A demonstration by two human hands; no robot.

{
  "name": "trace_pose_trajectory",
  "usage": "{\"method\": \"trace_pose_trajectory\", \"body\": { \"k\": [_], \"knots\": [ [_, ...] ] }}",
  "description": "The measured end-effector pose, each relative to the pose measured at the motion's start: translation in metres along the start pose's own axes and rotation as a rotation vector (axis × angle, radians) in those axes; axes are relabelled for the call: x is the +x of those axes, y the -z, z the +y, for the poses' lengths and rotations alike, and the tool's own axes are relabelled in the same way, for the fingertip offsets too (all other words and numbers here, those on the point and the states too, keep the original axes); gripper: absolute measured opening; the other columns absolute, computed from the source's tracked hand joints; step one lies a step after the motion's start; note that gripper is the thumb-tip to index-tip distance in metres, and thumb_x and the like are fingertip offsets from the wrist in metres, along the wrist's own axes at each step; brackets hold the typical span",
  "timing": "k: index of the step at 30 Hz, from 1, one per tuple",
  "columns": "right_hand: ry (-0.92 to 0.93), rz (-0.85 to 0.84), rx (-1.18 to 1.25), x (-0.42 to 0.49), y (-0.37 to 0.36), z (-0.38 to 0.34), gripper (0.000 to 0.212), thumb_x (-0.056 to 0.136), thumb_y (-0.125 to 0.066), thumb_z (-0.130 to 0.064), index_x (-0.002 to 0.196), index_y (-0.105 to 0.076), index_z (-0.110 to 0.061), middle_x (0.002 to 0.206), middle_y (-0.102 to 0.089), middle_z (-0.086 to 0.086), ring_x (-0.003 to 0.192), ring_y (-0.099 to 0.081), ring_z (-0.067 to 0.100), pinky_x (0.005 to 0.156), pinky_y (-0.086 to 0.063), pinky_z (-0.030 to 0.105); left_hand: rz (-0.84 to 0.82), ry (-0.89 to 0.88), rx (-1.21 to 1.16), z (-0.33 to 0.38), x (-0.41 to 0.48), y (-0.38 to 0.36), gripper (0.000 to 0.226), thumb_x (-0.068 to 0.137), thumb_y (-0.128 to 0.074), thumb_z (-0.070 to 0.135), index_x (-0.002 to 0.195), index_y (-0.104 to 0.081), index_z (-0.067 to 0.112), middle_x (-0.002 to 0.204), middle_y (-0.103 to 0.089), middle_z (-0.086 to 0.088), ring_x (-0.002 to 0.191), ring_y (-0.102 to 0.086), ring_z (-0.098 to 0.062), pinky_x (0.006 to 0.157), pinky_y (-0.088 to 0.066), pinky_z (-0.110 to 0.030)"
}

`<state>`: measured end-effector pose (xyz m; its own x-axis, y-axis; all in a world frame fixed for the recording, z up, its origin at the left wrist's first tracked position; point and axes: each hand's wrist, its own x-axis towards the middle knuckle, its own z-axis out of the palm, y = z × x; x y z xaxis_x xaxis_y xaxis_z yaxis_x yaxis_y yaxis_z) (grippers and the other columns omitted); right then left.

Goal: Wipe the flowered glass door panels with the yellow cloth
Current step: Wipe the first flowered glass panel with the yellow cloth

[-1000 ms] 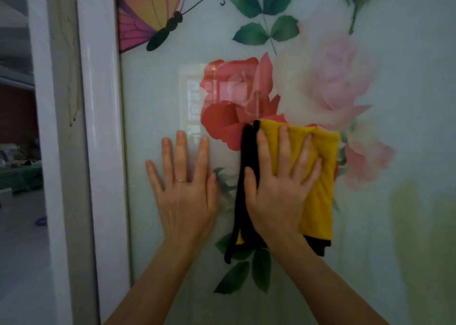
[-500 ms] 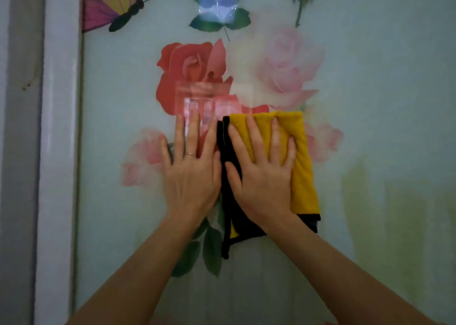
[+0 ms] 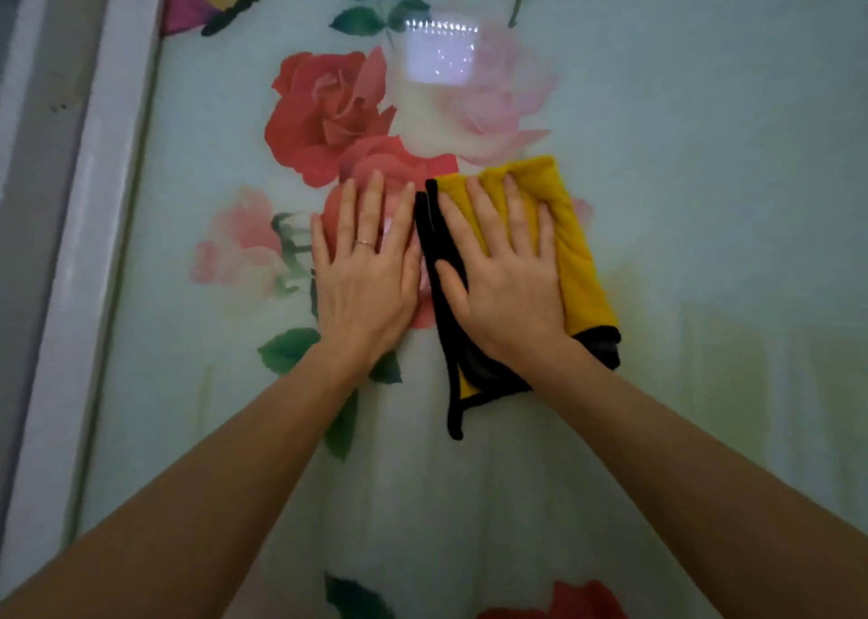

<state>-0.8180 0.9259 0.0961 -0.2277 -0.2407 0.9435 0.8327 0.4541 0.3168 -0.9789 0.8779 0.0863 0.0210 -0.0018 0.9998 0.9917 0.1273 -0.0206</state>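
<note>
Lying flat against the flowered glass door panel (image 3: 704,172): one folded yellow cloth (image 3: 577,261) with black trim, placed right of the panel's middle, just below a pale pink rose (image 3: 502,101). Right hand (image 3: 502,280): spread flat on the cloth, fingers straight, pressing it to the glass; a black edge shows left of the thumb and a black corner hangs below the wrist. Left hand (image 3: 366,280): flat on bare glass just beside the cloth, fingers straight and close together, holding nothing, with a thin ring (image 3: 365,243) on one finger. Both hands open-palmed. Panel print: large red rose (image 3: 324,111) above the left hand, faded pink blooms (image 3: 239,238) to its left, green leaves (image 3: 286,348), and a butterfly (image 3: 220,3) at the upper left. Bright rectangular reflection (image 3: 441,54) near the top. White frame (image 3: 89,266) along the panel's left edge.
</note>
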Motion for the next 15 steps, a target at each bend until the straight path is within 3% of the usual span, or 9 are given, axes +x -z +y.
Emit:
{"method": "trace_pose_trajectory", "body": {
  "k": [2,7,15],
  "knots": [
    [0.025,0.014,-0.009,0.001,0.001,0.024,0.06,0.101,-0.039,-0.047,0.156,-0.043,-0.024,0.163,-0.037,0.007,0.153,-0.028,0.036,0.121,-0.021,0.06,0.004,0.031,0.016,0.007,-0.001,-0.004,0.057,0.106,-0.021,0.042,0.161,-0.017,0.03,0.169,-0.011,-0.003,0.156,-0.008,-0.025,0.123,-0.006,-0.056],
    [-0.2,0.071,-0.041,0.02,-0.003,0.017,0.06,0.099,-0.042,-0.046,0.154,-0.046,-0.025,0.162,-0.039,0.008,0.151,-0.031,0.038,0.121,-0.018,0.062,0.009,0.028,0.022,0.005,0.001,-0.002,0.057,0.106,-0.019,0.043,0.161,-0.019,0.029,0.169,-0.012,-0.004,0.156,-0.009,-0.026,0.122,-0.005,-0.055],
    [0.215,-0.056,0.021,-0.021,0.014,0.035,0.058,0.103,-0.04,-0.048,0.158,-0.039,-0.028,0.166,-0.031,0.006,0.155,-0.022,0.035,0.123,-0.016,0.06,0.012,0.038,0.029,0.006,0.0,-0.002,0.057,0.106,-0.019,0.043,0.161,-0.021,0.029,0.169,-0.013,-0.004,0.156,-0.01,-0.026,0.123,-0.008,-0.056]
  ]
}}
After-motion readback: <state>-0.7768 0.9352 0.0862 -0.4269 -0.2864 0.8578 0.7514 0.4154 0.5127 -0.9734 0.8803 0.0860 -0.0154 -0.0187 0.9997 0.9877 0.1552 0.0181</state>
